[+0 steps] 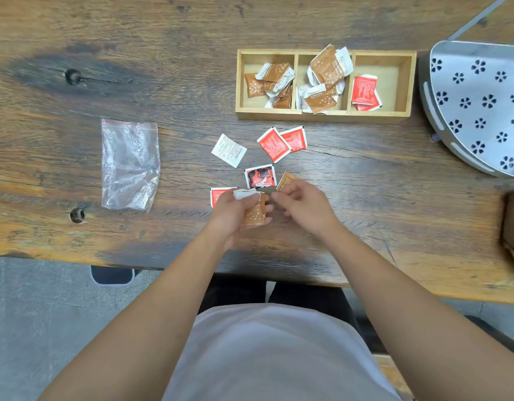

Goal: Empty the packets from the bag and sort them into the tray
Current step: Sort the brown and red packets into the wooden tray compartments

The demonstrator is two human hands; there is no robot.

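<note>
Left hand [235, 208]: fingers and thumb curled round a small stack of brown packets [254, 213] topped by a white one, held just above the wooden table [163, 82].
Right hand [303, 205]: fingers bent and drawn together at the tips, close to the left hand's stack; a brown packet [284, 180] shows at its far side, and whether the fingers pinch it cannot be told.
Loose packets: a white packet [229, 150], two overlapping red packets [282, 143], a red-and-black packet [260, 176] and a red packet [218, 195] partly hidden by the left hand, all lying on the table between the hands and the tray.
Tray [325, 115]: a wooden box with three compartments, beyond the loose packets; brown and white packets fill the left and middle compartments, red packets [365, 92] lie in the right one.
Bag [130, 164]: clear plastic, lying flat and crumpled on the table, well apart to the left.
Right edge: a grey metal chair seat [481, 105] with flower-shaped holes.
</note>
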